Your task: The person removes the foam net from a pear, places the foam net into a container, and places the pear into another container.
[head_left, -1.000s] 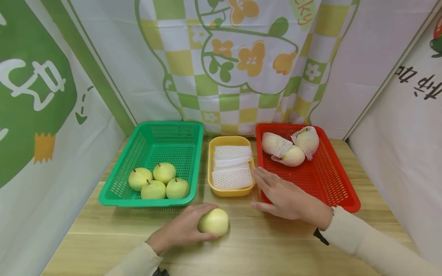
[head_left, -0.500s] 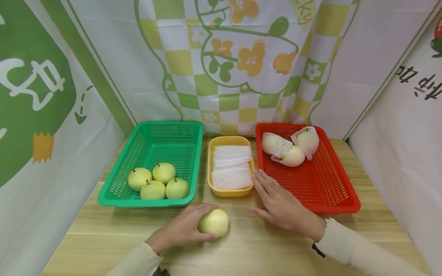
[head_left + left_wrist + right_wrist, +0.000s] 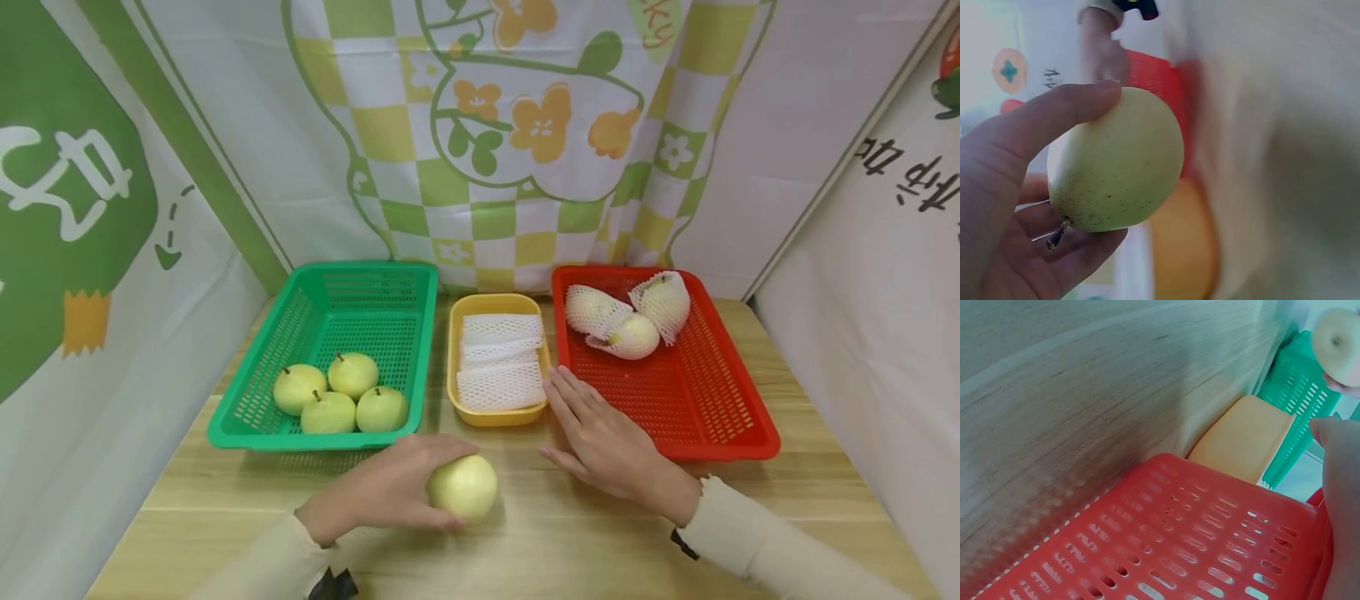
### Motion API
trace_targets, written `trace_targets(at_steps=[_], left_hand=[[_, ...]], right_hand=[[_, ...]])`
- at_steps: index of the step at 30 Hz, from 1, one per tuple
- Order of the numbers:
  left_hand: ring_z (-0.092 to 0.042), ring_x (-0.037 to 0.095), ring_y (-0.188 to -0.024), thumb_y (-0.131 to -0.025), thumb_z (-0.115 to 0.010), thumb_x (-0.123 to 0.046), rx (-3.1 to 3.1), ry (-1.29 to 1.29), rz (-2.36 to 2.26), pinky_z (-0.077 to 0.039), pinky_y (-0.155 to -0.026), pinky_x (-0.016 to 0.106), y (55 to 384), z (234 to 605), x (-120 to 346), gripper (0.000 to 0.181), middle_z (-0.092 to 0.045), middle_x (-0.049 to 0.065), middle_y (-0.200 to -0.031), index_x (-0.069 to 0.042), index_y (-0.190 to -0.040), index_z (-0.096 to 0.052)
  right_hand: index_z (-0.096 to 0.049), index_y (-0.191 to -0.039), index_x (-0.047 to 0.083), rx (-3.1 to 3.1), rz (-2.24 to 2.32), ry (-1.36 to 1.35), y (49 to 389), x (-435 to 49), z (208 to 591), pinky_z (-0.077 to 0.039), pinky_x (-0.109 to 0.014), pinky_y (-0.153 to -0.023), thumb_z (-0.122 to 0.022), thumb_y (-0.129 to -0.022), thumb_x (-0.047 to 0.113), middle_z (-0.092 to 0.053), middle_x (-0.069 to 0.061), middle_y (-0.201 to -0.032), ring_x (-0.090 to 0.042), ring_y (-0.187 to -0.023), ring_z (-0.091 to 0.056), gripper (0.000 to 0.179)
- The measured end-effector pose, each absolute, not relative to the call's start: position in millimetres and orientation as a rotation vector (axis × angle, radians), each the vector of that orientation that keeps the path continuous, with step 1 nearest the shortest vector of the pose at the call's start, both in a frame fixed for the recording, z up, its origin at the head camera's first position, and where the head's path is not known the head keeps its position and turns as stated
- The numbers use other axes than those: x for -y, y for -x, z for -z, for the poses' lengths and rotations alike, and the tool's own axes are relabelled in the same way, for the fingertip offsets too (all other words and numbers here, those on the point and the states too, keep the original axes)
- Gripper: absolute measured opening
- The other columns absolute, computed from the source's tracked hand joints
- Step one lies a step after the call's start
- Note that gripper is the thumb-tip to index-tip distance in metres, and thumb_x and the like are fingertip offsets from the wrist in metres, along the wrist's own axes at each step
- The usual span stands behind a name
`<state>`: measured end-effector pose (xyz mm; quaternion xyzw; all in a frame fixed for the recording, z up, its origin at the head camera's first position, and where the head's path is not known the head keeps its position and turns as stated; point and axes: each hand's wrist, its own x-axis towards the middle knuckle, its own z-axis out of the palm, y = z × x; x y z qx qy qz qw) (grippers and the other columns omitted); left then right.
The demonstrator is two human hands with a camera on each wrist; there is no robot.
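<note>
My left hand (image 3: pixel 390 487) grips a pale yellow-green pear (image 3: pixel 462 487) in front of the yellow tray, close over the table. In the left wrist view, thumb and fingers curl round the pear (image 3: pixel 1116 159), and its dark stem points toward the palm. My right hand (image 3: pixel 600 437) holds nothing; its fingers lie straight and together at the gap between the yellow tray (image 3: pixel 455 387) and the red basket (image 3: pixel 738 354). The right wrist view catches only part of the right hand (image 3: pixel 1341 450), beside the red basket's perforated wall (image 3: pixel 1172 531).
Several bare pears (image 3: pixel 328 412) sit at the near end of the green basket (image 3: pixel 318 442) on the left. White foam net sleeves (image 3: pixel 500 362) lie in the yellow tray. Foam-netted pears (image 3: pixel 633 336) occupy the red basket's far end. Printed curtains (image 3: pixel 495 167) enclose the table (image 3: pixel 517 558).
My right hand has shifted slightly left, away from the red basket's near rim. The left hand keeps its grip on the pear, which sits slightly higher off the table.
</note>
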<state>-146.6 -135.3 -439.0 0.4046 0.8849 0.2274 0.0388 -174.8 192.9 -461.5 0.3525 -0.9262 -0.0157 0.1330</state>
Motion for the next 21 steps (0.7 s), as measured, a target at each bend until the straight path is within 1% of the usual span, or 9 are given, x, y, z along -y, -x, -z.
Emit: trace_targets(at_steps=[3,7,9,12,16,21], left_hand=[[-0.071,0.023,-0.119,-0.079,-0.092,-0.039,-2.746,-1.304,-0.649,-0.064,-0.097,0.039,149,414,142,0.072,-0.073,0.005,-0.134,-0.008,-0.139,-0.065],[-0.072,0.027,-0.117,-0.08,-0.092,-0.039,-2.82,-1.355,-0.548,-0.065,-0.091,0.041,157,378,156,0.071,-0.072,0.008,-0.132,-0.008,-0.138,-0.065],[-0.072,0.026,-0.116,-0.08,-0.092,-0.039,-2.862,-1.33,-0.504,-0.065,-0.089,0.041,164,361,164,0.07,-0.072,0.008,-0.131,-0.008,-0.137,-0.066],[-0.071,0.023,-0.108,-0.078,-0.093,-0.034,-2.9,-1.275,-0.474,-0.063,-0.081,0.036,178,341,175,0.065,-0.073,0.006,-0.126,-0.007,-0.132,-0.068],[-0.069,0.022,-0.099,-0.077,-0.093,-0.03,-2.911,-1.172,-0.402,-0.061,-0.077,0.036,204,326,186,0.06,-0.073,0.007,-0.12,-0.005,-0.127,-0.07],[-0.067,0.028,-0.096,-0.078,-0.09,-0.027,-2.881,-1.038,-0.277,-0.058,-0.071,0.036,242,329,198,0.061,-0.073,0.015,-0.118,0.002,-0.127,-0.069]], right_hand=[[-0.03,-0.163,-0.004,2.685,0.049,-1.019,176,-192,462,-0.037,-0.048,-0.129,-0.063,-0.101,0.055,-0.031,-0.022,-0.172,-0.038,-0.161,-0.03,0.092],[-0.031,-0.163,-0.003,2.68,0.06,-1.018,176,-191,463,-0.037,-0.048,-0.129,-0.063,-0.101,0.055,-0.031,-0.022,-0.172,-0.037,-0.161,-0.031,0.091],[-0.032,-0.163,-0.003,2.68,0.065,-1.017,176,-191,462,-0.037,-0.048,-0.128,-0.062,-0.101,0.056,-0.032,-0.022,-0.172,-0.037,-0.161,-0.031,0.091],[-0.032,-0.163,-0.003,2.686,0.072,-1.013,175,-191,461,-0.038,-0.048,-0.128,-0.062,-0.102,0.056,-0.031,-0.022,-0.172,-0.037,-0.161,-0.031,0.09],[-0.032,-0.163,-0.004,2.69,0.083,-1.013,176,-192,462,-0.037,-0.048,-0.128,-0.062,-0.102,0.056,-0.03,-0.022,-0.173,-0.038,-0.161,-0.03,0.091],[-0.031,-0.162,-0.005,2.681,0.076,-1.023,176,-193,462,-0.038,-0.049,-0.128,-0.063,-0.102,0.054,-0.032,-0.024,-0.171,-0.039,-0.16,-0.032,0.09]])
